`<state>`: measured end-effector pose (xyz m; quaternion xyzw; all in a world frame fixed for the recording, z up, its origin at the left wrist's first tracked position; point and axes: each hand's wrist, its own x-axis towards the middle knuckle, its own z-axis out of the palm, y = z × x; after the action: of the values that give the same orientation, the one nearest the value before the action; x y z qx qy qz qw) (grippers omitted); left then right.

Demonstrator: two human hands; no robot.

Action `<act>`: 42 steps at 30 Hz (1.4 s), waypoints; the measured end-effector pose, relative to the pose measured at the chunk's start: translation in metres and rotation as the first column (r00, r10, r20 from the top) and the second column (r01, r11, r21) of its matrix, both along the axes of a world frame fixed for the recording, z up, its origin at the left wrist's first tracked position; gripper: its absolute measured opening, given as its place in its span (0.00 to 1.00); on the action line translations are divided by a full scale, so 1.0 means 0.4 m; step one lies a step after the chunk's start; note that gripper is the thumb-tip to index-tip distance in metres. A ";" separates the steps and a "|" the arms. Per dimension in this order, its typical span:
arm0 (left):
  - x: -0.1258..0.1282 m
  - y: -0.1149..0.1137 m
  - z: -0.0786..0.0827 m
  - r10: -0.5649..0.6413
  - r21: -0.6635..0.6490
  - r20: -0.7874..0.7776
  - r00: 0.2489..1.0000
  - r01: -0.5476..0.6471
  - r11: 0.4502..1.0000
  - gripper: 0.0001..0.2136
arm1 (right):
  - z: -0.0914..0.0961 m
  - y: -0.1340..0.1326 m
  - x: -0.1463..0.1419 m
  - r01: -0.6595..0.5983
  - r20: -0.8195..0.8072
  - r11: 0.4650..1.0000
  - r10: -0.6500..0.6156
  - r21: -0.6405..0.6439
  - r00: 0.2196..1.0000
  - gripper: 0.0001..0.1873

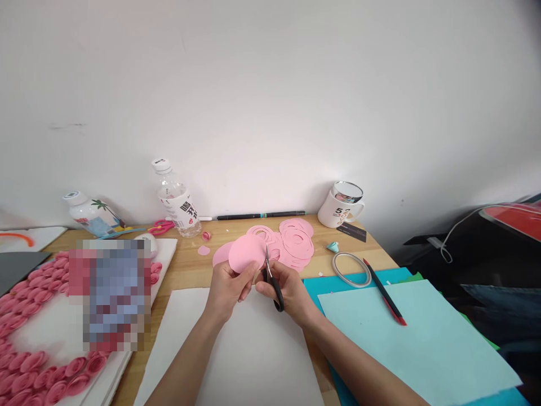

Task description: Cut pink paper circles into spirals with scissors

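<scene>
My left hand (pixel 230 286) pinches a round piece of pink paper (pixel 245 252) by its lower edge, above the far end of a large white sheet (pixel 245 349). In my right hand (pixel 291 290) is a pair of scissors (pixel 276 290) with black handles. Their blades point up and lie at the right edge of the pink paper; whether they are parted I cannot tell. Just behind the hands lies a pile of pink paper rings and cut pieces (pixel 298 239) on the wooden table. A small pink scrap (pixel 204 250) lies to the left.
A water bottle (pixel 180 206), a black pen (pixel 260 215) and a lidded mug (pixel 340 206) stand or lie along the wall. At right are a tape roll (pixel 338 270), a red-and-black pen (pixel 386 296) and light blue paper (pixel 414 344). Rolled pink paper flowers (pixel 54 375) cover a board at left.
</scene>
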<state>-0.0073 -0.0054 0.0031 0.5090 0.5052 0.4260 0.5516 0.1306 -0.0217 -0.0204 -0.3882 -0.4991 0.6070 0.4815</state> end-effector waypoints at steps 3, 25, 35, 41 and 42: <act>0.000 0.000 0.002 -0.002 -0.013 0.007 1.000 0.003 1.000 0.21 | 0.004 0.001 0.001 -0.002 0.010 1.000 0.002 0.006 1.000 0.20; -0.002 0.005 0.004 0.033 -0.043 0.043 0.999 -0.031 0.999 0.18 | -0.010 0.004 0.002 -0.005 0.011 1.000 0.006 -0.008 1.000 0.19; 0.000 0.002 0.011 0.072 -0.040 0.029 0.997 -0.071 0.997 0.20 | -0.005 -0.001 -0.001 0.006 0.067 0.999 -0.003 -0.045 0.998 0.17; 0.002 0.003 0.014 0.101 -0.026 0.048 0.994 -0.100 0.995 0.20 | 0.000 -0.002 -0.002 0.012 0.081 0.999 -0.008 -0.046 0.997 0.17; 0.002 0.004 0.012 0.103 -0.021 0.064 0.993 -0.102 0.995 0.20 | 0.000 -0.003 -0.003 0.013 0.078 0.999 -0.009 -0.046 0.997 0.17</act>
<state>-0.0065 -0.0039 0.0080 0.4634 0.5160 0.4656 0.5497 0.1296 -0.0228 -0.0206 -0.4252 -0.5011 0.6002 0.4559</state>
